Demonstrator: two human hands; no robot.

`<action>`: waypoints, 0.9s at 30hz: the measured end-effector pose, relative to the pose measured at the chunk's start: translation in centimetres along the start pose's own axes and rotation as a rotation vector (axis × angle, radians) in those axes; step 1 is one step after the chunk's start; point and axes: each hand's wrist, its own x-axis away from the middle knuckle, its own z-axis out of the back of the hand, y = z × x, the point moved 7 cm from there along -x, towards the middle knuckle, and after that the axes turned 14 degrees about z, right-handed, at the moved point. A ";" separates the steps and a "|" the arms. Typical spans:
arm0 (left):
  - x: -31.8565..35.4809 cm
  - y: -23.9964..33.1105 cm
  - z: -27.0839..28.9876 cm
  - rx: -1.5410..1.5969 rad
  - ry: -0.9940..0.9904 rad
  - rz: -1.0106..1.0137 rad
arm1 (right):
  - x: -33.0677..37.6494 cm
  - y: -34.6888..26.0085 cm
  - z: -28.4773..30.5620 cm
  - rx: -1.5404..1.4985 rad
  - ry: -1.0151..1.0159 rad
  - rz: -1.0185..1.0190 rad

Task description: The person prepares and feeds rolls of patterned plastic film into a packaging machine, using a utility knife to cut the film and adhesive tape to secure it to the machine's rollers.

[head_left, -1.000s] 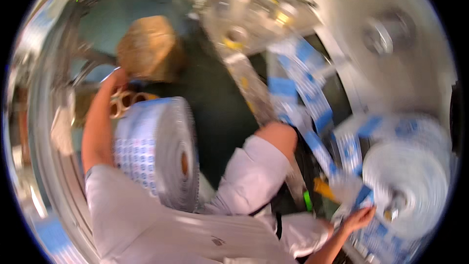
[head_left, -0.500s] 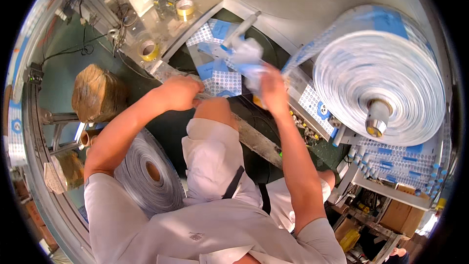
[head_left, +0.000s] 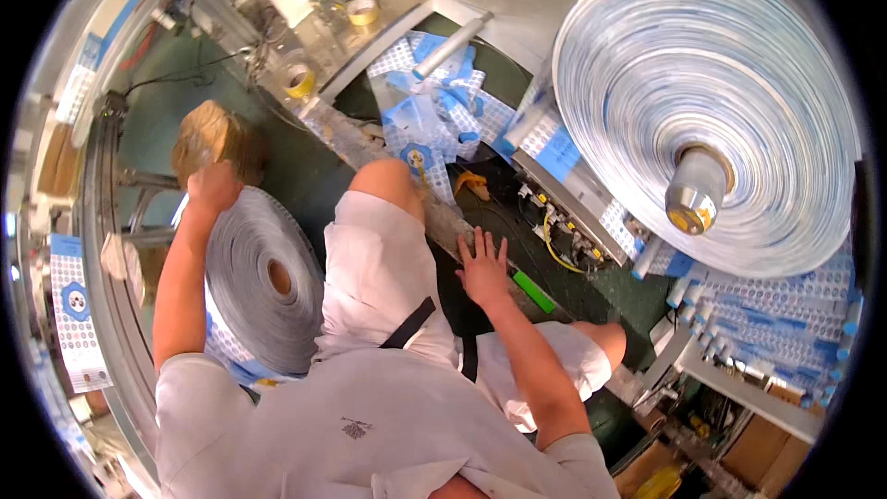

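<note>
My left hand (head_left: 214, 187) is closed at the upper edge of a grey-sided film roll (head_left: 242, 249) with a brown cardboard core, which stands on the floor beside my left leg. Its fingertips are partly hidden. Just beyond that hand sits a brown wrapped block (head_left: 208, 136). My right hand (head_left: 483, 268) lies with fingers spread on a worn metal beam (head_left: 443, 212) between my knees, holding nothing. Next to it is a bright green strip (head_left: 533, 292). Crumpled blue-and-white printed film (head_left: 430, 120) lies in a heap on the far side of the beam.
A large film roll (head_left: 628, 65) on a metal shaft (head_left: 695, 194) takes up the right side. Rollers threaded with printed film (head_left: 776, 314) stand below it. Yellow tape rolls (head_left: 362, 11) sit on the far-left bench. Cables and fittings (head_left: 559, 231) lie beyond the beam.
My right hand has let go of the bunched film and come down to the beam. My left hand has moved left to the standing film roll. The view has shifted.
</note>
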 end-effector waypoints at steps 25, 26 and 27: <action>13.0 -13.4 -9.2 0.618 -0.022 0.942 | -2.9 -3.1 2.1 0.132 -0.845 -0.018; 13.2 -13.8 -8.9 0.615 0.010 0.946 | -4.4 -3.7 3.1 0.172 -0.870 0.010; 13.3 -14.2 -9.0 0.625 -0.021 0.983 | -5.0 -4.0 3.5 0.189 -1.031 -0.026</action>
